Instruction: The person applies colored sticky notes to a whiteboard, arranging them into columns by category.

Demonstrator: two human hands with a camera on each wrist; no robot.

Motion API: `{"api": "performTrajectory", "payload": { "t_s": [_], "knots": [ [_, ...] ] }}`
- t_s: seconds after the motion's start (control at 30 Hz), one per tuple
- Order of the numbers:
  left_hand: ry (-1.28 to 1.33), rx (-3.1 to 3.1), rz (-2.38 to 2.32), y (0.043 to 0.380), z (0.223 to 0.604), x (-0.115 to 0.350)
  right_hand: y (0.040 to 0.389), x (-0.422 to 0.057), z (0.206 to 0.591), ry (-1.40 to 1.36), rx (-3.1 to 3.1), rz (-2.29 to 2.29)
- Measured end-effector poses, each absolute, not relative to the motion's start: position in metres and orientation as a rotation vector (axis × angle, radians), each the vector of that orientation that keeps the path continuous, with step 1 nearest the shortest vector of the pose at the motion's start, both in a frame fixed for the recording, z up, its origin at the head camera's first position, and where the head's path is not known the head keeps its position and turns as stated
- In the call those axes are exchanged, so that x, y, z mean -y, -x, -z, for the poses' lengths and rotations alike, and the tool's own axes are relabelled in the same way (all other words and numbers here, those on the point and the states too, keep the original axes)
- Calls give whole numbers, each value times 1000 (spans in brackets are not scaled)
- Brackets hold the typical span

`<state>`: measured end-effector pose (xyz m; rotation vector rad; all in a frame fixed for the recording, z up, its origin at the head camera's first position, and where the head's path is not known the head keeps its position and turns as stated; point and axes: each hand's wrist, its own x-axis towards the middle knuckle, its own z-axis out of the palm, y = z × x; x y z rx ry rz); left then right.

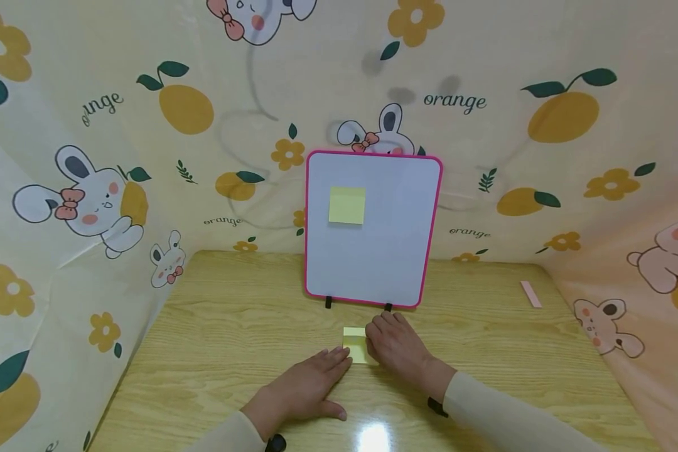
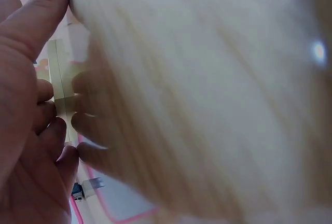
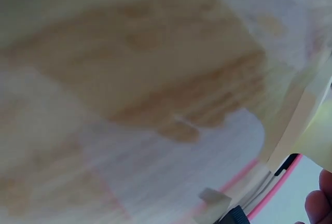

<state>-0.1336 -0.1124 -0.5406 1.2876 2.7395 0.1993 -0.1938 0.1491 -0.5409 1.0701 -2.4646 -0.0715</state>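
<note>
In the head view, a yellow pad point(image 1: 353, 355) lies on the table point(image 1: 215, 339), just below the middle of the frame, a paler strip along its top edge. The left hand point(image 1: 305, 386), at lower centre, reaches in from the left with its fingers straight and close together, fingertips at the pad's left edge; the thumb is spread away, and the hand grips nothing. The right hand point(image 1: 398, 342), just right of centre, has its fingers curled in at the pad's right side, with hold of the paper there; its thumb is hidden. Both sleeves come in from the bottom edge. Above the hands, at centre, a pink-rimmed board point(image 1: 367, 263) stands on two small black feet, with a yellow note point(image 1: 347, 205) on its upper left part. A pink strip point(image 1: 531, 294) lies at the right of the frame, near the printed cloth point(image 1: 339, 75). Both wrist views are largely blurred
</note>
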Motion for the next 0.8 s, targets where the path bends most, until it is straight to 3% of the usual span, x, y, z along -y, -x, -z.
{"api": "performTrajectory", "payload": {
  "t_s": [0.8],
  "knots": [
    [-1232, -2706, -257, 131, 541, 111, 227, -147, 542, -916, 2461, 103]
  ]
}}
